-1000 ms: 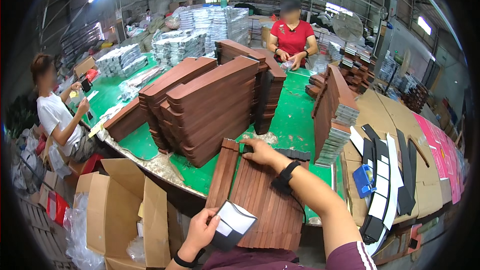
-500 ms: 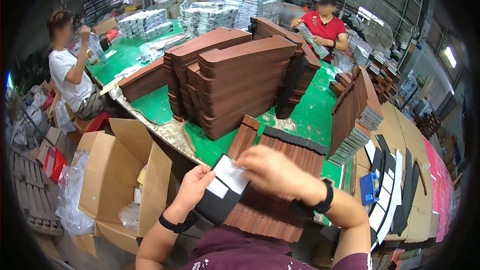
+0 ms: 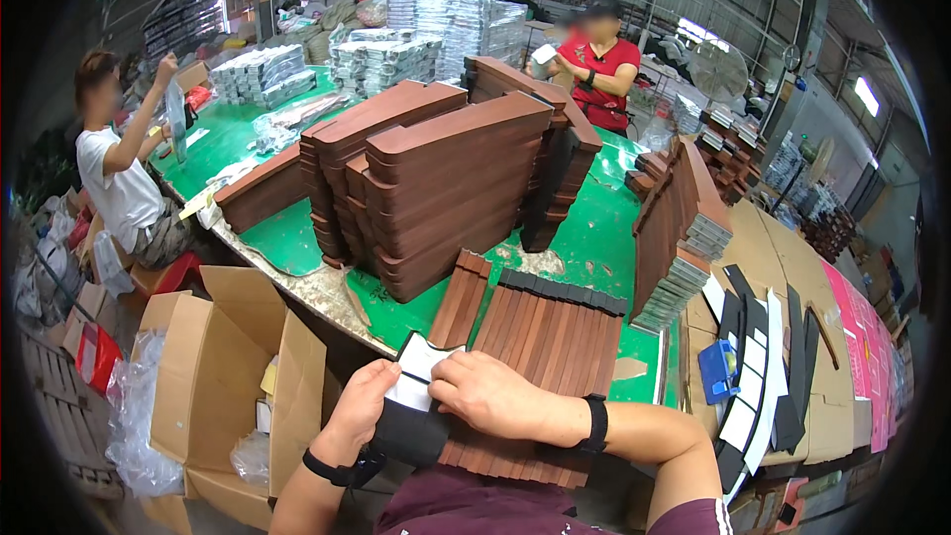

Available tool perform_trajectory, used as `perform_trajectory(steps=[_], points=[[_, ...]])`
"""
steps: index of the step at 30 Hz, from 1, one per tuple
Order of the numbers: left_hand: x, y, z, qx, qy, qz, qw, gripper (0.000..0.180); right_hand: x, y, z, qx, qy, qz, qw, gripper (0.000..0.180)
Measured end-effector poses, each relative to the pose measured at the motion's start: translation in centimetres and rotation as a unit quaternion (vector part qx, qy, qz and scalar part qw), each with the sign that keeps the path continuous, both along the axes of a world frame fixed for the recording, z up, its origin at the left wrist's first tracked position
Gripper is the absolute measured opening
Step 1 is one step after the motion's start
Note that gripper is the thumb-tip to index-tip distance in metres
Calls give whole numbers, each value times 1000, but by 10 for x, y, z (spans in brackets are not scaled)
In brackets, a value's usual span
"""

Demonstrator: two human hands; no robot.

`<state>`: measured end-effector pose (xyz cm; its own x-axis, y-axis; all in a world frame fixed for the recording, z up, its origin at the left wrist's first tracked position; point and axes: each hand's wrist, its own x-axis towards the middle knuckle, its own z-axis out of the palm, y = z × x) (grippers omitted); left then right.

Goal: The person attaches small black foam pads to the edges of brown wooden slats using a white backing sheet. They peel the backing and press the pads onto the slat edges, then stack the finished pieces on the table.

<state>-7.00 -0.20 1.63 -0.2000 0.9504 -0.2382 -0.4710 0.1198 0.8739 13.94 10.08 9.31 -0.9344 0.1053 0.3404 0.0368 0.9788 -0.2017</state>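
My left hand (image 3: 359, 401) grips the left edge of a flat black sheet (image 3: 411, 433) that bears white rectangular patches (image 3: 408, 392). Fingers of my right hand (image 3: 495, 394) are bent and pressed together over the right side of the white patches; their tips are partly hidden, so I cannot see whether they pinch a patch. Under and beyond the sheet lie brown wood-look slats (image 3: 555, 337) in a close row, with black pieces along their far ends. A narrower group of slats (image 3: 462, 295) lies to their left.
Tall stacks of brown boards (image 3: 456, 203) stand on the green tabletop (image 3: 594, 263), another stack (image 3: 684, 228) to the right. An open carton (image 3: 233, 376) is at left. Black strips with white patches (image 3: 748, 376) and a blue dispenser (image 3: 717, 372) lie right. Two people work across the table.
My right hand has come down and left onto the white patches. The head view has shifted slightly. Across the table, the person in red now holds up something white.
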Motion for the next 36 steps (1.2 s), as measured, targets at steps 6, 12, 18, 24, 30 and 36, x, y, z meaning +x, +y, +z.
perform_trajectory(steps=[6,12,18,24,30,36], points=[[5,4,1,16,35,-10,999,14,7,1,-3,6,14,39,999,16],[5,2,-14,53,197,26,979,13,9,5,3,-154,53,70,984,12],[22,-3,6,166,512,-40,842,19,14,47,31,-311,125,-117,935,35],[28,-5,-13,220,600,-146,755,18,6,116,20,-301,145,-265,905,39],[29,-3,-18,202,579,-158,774,19,5,170,-25,-167,147,-313,923,42],[29,-3,-20,204,553,-141,795,19,-4,184,-58,-128,92,-312,937,43]])
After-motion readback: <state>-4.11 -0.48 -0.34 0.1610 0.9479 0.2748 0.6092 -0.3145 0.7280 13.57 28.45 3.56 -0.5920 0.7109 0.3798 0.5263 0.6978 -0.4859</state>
